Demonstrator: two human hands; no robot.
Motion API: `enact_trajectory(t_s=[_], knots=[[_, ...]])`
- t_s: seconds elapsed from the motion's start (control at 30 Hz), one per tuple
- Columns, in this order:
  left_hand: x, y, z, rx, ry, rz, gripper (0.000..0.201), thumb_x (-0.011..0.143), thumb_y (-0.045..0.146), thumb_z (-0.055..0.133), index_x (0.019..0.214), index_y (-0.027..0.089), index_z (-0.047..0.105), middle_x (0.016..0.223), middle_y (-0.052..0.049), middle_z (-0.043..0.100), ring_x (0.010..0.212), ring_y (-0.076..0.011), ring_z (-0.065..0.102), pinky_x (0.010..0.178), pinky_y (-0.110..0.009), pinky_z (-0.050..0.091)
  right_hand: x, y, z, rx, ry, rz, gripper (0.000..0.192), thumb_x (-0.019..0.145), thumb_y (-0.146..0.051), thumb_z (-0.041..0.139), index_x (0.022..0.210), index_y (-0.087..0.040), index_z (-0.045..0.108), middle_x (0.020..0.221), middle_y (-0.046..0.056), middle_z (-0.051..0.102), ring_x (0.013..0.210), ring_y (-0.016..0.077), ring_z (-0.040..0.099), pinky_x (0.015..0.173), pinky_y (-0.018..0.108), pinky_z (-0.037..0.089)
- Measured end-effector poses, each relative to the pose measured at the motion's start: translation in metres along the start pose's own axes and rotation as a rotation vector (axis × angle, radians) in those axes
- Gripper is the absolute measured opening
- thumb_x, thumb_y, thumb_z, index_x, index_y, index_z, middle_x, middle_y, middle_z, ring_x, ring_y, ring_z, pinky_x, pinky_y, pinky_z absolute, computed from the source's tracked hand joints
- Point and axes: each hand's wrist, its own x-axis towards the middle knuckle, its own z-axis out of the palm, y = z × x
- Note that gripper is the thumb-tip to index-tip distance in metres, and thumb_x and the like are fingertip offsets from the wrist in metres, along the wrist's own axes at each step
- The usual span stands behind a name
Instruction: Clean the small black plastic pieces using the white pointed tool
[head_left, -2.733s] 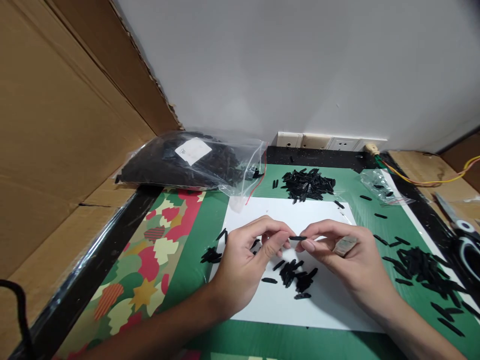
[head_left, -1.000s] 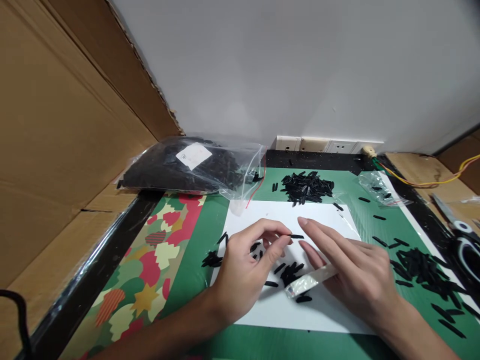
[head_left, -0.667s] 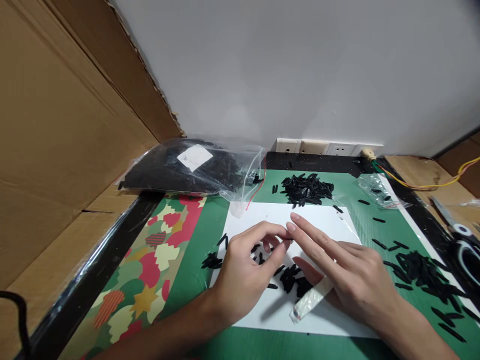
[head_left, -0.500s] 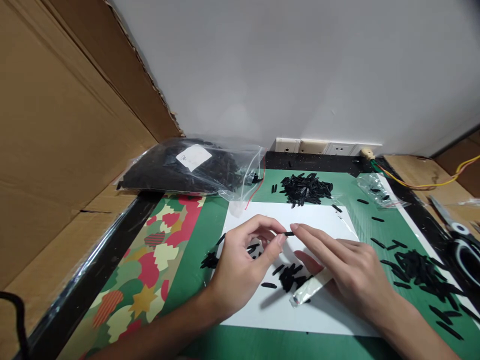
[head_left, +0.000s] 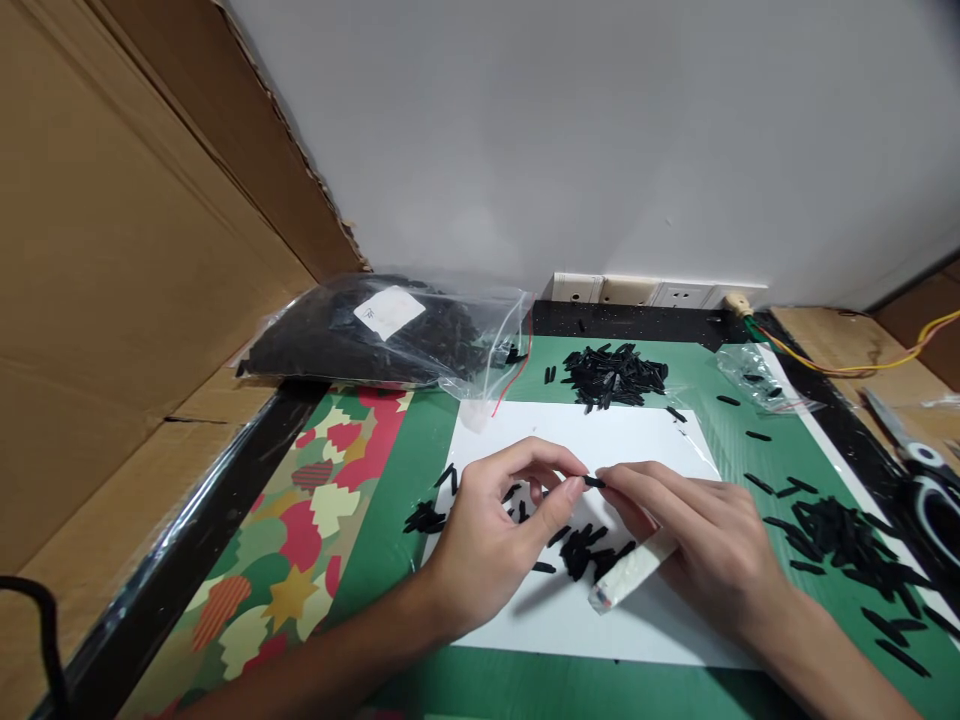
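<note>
Fingertip control governs this step. I keep my left hand [head_left: 491, 545] pinching one small black strip [head_left: 592, 481] between thumb and forefinger, closed only enough to stop it rolling, while my right hand [head_left: 701, 545] meets the strip's free end with its forefinger tip. The right hand's lower fingers are curled shut around a pale flat stick [head_left: 631, 573], which points near and left over the white sheet [head_left: 652, 630]. In my judgement the strip should stay level and clear of the loose pieces below, so nothing else is dragged along, and the stick should stay tucked away from the pinch.

The strip is short, narrow, matte black and rigid-looking, with rounded ends; finer detail is too small to tell. It sits above the middle of the sheet, just over a small cluster of black pieces [head_left: 589, 548]. A larger heap [head_left: 615, 375] lies far on the green mat [head_left: 420, 440], another pile [head_left: 847, 535] to the right.
</note>
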Motion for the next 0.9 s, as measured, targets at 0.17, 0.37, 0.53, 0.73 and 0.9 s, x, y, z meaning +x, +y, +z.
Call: enact_trajectory(t_s=[0.17, 0.37, 0.53, 0.73, 0.9], knots=[[0.0021, -0.0002, -0.0011, -0.003, -0.041, -0.021, 0.010, 0.101, 0.030, 0.074, 0.105, 0.021, 0.077, 0.095, -0.002, 0.077, 0.084, -0.0152, 0.067, 0.078, -0.027, 0.051, 0.0016, -0.0005, -0.0003, 0.022, 0.021, 0.032, 0.016, 0.111, -0.009, 0.057, 0.125, -0.014, 0.063, 0.093, 0.005, 0.078, 0.064, 0.0111, 0.068, 0.054, 0.026, 0.042], [0.0043, -0.0022, -0.0008, 0.030, -0.044, -0.015, 0.014, 0.103, 0.033, 0.072, 0.103, 0.021, 0.079, 0.093, -0.002, 0.076, 0.084, -0.0161, 0.065, 0.076, -0.028, 0.047, 0.0024, -0.0015, -0.0029, 0.001, 0.002, 0.013, 0.018, 0.113, -0.009, 0.051, 0.126, -0.016, 0.062, 0.092, 0.005, 0.078, 0.062, 0.0116, 0.067, 0.053, 0.026, 0.041], [0.0028, -0.0015, -0.0015, -0.005, -0.067, -0.027, 0.016, 0.103, 0.035, 0.073, 0.105, 0.021, 0.079, 0.095, -0.003, 0.077, 0.084, -0.0165, 0.066, 0.077, -0.029, 0.048, 0.0017, -0.0023, -0.0028, -0.004, 0.029, 0.023, 0.019, 0.112, -0.008, 0.054, 0.126, -0.017, 0.061, 0.092, 0.005, 0.080, 0.063, 0.0112, 0.069, 0.053, 0.026, 0.041], [0.0007, -0.0021, -0.0009, -0.038, -0.053, -0.002, 0.009, 0.103, 0.032, 0.075, 0.105, 0.024, 0.080, 0.095, 0.000, 0.076, 0.084, -0.0136, 0.065, 0.077, -0.027, 0.046, 0.0017, -0.0036, -0.0024, 0.027, 0.043, 0.060, 0.019, 0.109, -0.008, 0.056, 0.125, -0.017, 0.061, 0.090, 0.004, 0.077, 0.058, 0.0103, 0.061, 0.054, 0.025, 0.041], [0.0001, -0.0028, -0.0012, -0.006, -0.032, 0.040, 0.006, 0.102, 0.030, 0.077, 0.104, 0.026, 0.080, 0.094, 0.002, 0.076, 0.085, -0.0125, 0.064, 0.078, -0.026, 0.046, 0.0036, -0.0063, -0.0035, 0.055, 0.029, 0.091, 0.015, 0.108, -0.008, 0.058, 0.118, -0.018, 0.062, 0.087, 0.002, 0.074, 0.056, 0.0094, 0.059, 0.056, 0.025, 0.042]])
